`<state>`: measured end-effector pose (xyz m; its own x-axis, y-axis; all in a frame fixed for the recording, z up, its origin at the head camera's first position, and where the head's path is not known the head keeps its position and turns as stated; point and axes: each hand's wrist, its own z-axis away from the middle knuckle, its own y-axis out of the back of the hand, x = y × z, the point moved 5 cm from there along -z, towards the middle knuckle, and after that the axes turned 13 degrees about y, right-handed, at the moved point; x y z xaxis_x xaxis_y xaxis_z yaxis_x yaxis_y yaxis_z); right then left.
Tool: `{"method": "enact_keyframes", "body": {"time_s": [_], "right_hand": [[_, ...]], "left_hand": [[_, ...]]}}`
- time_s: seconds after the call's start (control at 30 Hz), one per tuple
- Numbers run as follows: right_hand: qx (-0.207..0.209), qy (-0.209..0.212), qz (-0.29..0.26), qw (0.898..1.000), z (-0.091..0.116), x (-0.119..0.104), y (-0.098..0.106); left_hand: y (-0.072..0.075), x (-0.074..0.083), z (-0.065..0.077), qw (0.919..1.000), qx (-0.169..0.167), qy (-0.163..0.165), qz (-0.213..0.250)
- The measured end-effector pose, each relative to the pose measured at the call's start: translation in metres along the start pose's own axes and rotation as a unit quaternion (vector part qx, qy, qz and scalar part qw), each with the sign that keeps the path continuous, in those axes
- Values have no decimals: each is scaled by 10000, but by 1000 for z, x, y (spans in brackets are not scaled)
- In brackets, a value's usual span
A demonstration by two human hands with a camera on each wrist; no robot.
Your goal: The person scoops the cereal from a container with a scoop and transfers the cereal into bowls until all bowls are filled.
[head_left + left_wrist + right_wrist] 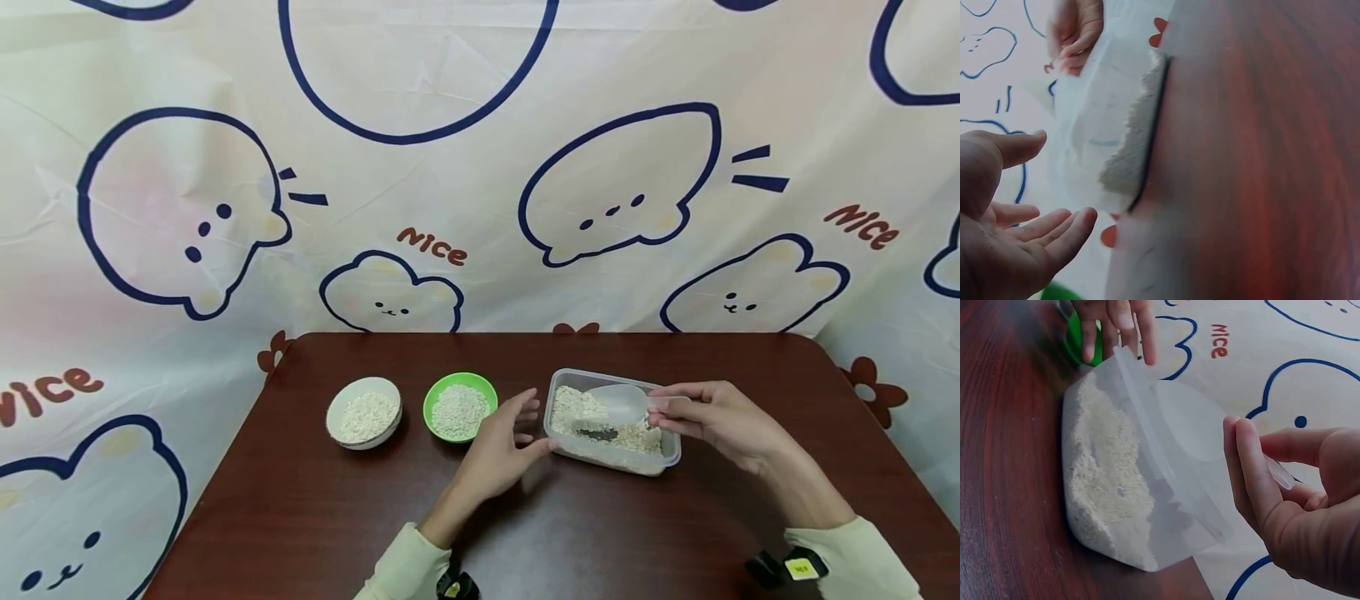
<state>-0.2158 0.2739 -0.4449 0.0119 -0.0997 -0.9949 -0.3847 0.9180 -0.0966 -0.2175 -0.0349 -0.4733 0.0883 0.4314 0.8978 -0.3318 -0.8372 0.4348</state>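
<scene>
My right hand pinches the handle of a translucent plastic scoop. The scoop's bowl is over a clear rectangular tub of pale, flaky grain; a dark patch of bare bottom shows through the grain. At the tub's left end is my left hand, fingers spread and thumb near the wall, holding nothing. In the left wrist view a gap lies between its fingers and the tub. Grain banks up unevenly against the tub's side in the right wrist view.
A green bowl of white grains stands just left of my left hand. Further left is a white bowl with similar pale contents. All stand on a dark brown table, backed by a printed cloth.
</scene>
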Motion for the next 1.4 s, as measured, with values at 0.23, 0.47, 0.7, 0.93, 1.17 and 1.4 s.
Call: {"method": "enact_keyframes", "body": {"time_s": [0.23,0.47,0.7,0.93,1.17,1.4], "right_hand": [[-132,212,-138,9996,-1,-9,-4],[-20,101,11,9999,-18,-19,-26],[69,7,-40,10000,-43,-22,-58],[-48,36,-189,9998,-69,-20,-88],[-206,100,-625,9978,-91,-16,-117],[-175,48,-701,9974,-110,-11,-143]], "left_hand": [[30,4,16,9993,311,15,-223],[66,-5,29,9967,749,228,-233],[108,-18,43,9889,1376,379,-414],[144,-27,58,9811,1742,578,-610],[173,-38,74,9736,2081,770,-533],[198,-51,91,9606,2387,1075,-938]]}}
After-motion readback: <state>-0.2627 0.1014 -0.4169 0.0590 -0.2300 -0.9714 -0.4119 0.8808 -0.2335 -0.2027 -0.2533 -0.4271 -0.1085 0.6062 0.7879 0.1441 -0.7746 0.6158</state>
